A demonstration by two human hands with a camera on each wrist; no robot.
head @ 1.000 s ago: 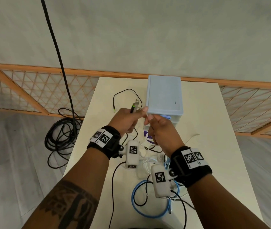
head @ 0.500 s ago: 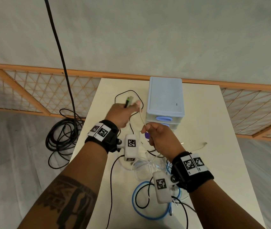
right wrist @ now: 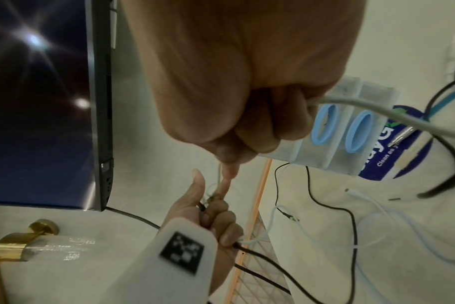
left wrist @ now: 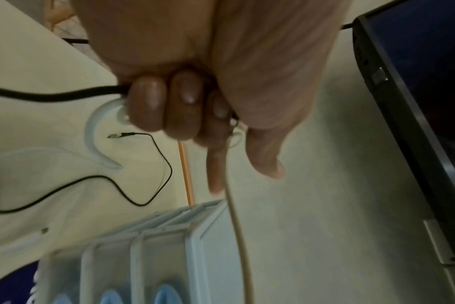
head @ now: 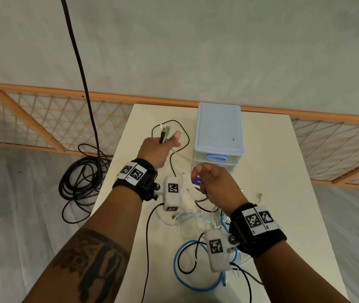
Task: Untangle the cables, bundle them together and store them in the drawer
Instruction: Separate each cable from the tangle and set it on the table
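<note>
Overhead, the worktop [head: 272, 171] runs away from the person to a wooden lattice fence [head: 42, 119] and a grey wall. On the floor to the left lies a coil of thick black cable [head: 80, 178]. At the far middle of the worktop stands the pale blue drawer unit [head: 218, 130], its drawers pushed in, oval handles facing the person. A purple-and-white packet [head: 196, 182] lies just in front of it.

Near the person sits the tangle: a blue cable [head: 196, 283] looped at the near edge, white cables [head: 187, 221] heaped between the forearms, and a thin black cable [head: 146, 248] trailing off the near edge.

The left hand [head: 158, 149], left of the drawer unit, is clenched round several cable ends, with a green-tipped black plug [head: 163, 134] and a metal plug sticking up from the fist; index finger and thumb point outward. The right hand [head: 213, 180], just in front of the drawers, is fisted round a white cable [right wrist: 377, 111]. A pale cable [head: 181, 155] stretches between the two hands.
</note>
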